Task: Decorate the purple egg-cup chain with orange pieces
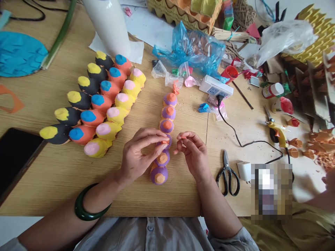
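A narrow strip of purple-painted bumps [158, 170], like a row cut from an egg carton, lies lengthwise in front of me. Its three far bumps carry orange clay tips; the two nearest show bare pale-orange tops. Above the strip, my left hand [140, 151] pinches a small piece of orange clay [165, 142] between thumb and fingers. To the right, my right hand [195, 153] holds another orange clay bit [183, 137] at its fingertips. My left hand partly covers the bump beneath it. A larger lump of orange clay [175, 88] sits at the strip's far end.
Left stands a group of painted carton rows [99, 113] in black, red and yellow with clay tips. Scissors [227, 174], a power strip [216, 86], its black cord, and a glue gun [281, 136] lie right. A blue plastic bag [193, 52] is behind; another person sits right.
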Demonstrator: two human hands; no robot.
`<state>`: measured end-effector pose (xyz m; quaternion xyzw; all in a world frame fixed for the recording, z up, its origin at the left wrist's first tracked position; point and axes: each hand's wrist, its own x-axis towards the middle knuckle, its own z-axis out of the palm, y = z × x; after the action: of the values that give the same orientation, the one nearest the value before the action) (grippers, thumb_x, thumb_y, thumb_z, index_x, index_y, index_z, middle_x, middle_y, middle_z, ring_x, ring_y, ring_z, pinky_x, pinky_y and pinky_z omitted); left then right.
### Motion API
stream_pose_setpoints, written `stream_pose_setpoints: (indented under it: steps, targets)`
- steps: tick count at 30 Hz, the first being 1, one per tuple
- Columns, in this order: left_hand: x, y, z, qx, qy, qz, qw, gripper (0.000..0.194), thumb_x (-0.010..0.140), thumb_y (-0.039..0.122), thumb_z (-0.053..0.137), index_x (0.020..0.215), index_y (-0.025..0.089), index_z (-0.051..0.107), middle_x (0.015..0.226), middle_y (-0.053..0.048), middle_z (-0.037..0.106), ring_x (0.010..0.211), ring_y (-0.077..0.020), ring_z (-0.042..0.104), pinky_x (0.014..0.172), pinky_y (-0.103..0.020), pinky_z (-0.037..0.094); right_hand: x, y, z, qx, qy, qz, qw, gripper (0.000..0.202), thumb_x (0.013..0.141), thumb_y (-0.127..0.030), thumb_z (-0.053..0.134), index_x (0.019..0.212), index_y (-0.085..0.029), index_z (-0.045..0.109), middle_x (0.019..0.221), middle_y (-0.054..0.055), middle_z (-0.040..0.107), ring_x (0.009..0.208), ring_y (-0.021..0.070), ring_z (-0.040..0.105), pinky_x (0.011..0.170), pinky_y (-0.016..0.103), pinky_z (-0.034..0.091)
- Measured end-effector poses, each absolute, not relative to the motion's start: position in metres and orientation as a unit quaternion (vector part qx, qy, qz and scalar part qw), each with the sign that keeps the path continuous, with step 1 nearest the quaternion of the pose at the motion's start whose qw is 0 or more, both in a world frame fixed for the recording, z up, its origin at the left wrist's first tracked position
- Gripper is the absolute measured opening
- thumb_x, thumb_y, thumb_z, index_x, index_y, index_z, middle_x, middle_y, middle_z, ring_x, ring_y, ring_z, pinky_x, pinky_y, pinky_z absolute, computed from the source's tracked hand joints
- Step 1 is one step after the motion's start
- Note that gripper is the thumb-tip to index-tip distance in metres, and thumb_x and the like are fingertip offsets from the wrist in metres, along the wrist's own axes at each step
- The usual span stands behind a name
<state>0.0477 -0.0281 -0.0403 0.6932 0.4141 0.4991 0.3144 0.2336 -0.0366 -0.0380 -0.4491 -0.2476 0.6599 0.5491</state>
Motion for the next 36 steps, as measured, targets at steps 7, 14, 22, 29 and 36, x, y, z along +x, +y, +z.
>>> stream_pose_setpoints:
  steps: [7, 14, 22, 29, 36]
  targets:
    - [0.0481, -0.0286, -0.0423, 0.682, 0.423, 0.508, 0.312, 0.017, 0.095, 0.012, 0.069, 0.105, 0.024, 0.076, 0.106, -0.003, 0.078, 0.102, -0.0180, 0.072, 0.093, -0.036, 0.060, 0.2332, -0.0389, -0.0330, -0.430, -0.240, 0.703, 0.514, 0.014, 0.086, -0.032, 0.073, 0.082, -0.020, 0.067, 0.083, 0.000, 0.060, 0.059, 0.0090, 0.048, 0.043, 0.019, 0.048]
    - [0.0512, -0.0277, -0.0362, 0.716, 0.403, 0.502, 0.270, 0.019, 0.095, 0.012, 0.069, 0.106, 0.025, 0.076, 0.104, -0.003, 0.079, 0.101, -0.0192, 0.073, 0.092, -0.037, 0.061, 0.2339, -0.0446, -0.0302, -0.414, -0.267, 0.769, 0.407, 0.025, 0.087, -0.042, 0.078, 0.096, -0.019, 0.071, 0.060, -0.008, 0.045, 0.045, 0.0033, 0.020, 0.039, 0.016, 0.013]
    - [0.0512, -0.0278, -0.0382, 0.766, 0.365, 0.480, 0.223, 0.027, 0.095, 0.008, 0.066, 0.116, 0.024, 0.074, 0.110, -0.005, 0.078, 0.104, -0.0194, 0.072, 0.095, -0.036, 0.060, 0.2304, -0.0457, -0.0315, -0.405, -0.262, 0.770, 0.417, 0.026, 0.082, -0.040, 0.084, 0.088, -0.019, 0.070, 0.059, -0.008, 0.051, 0.043, 0.0021, 0.024, 0.039, 0.017, 0.017]
    - [0.0520, -0.0285, -0.0370, 0.788, 0.354, 0.468, 0.187, 0.035, 0.094, 0.010, 0.068, 0.125, 0.026, 0.070, 0.110, -0.004, 0.078, 0.106, -0.0207, 0.072, 0.096, -0.037, 0.060, 0.2297, -0.0458, -0.0312, -0.437, -0.267, 0.751, 0.417, 0.036, 0.077, -0.048, 0.086, 0.088, -0.019, 0.068, 0.057, -0.009, 0.048, 0.043, 0.0029, 0.024, 0.039, 0.018, 0.017]
    - [0.0501, -0.0292, -0.0364, 0.763, 0.387, 0.468, 0.221, 0.038, 0.095, 0.007, 0.065, 0.129, 0.023, 0.069, 0.116, -0.008, 0.076, 0.108, -0.0204, 0.071, 0.096, -0.035, 0.059, 0.2288, -0.0427, -0.0318, -0.466, -0.272, 0.720, 0.436, 0.033, 0.077, -0.045, 0.087, 0.087, -0.020, 0.068, 0.054, -0.010, 0.042, 0.044, 0.0041, 0.024, 0.039, 0.019, 0.018]
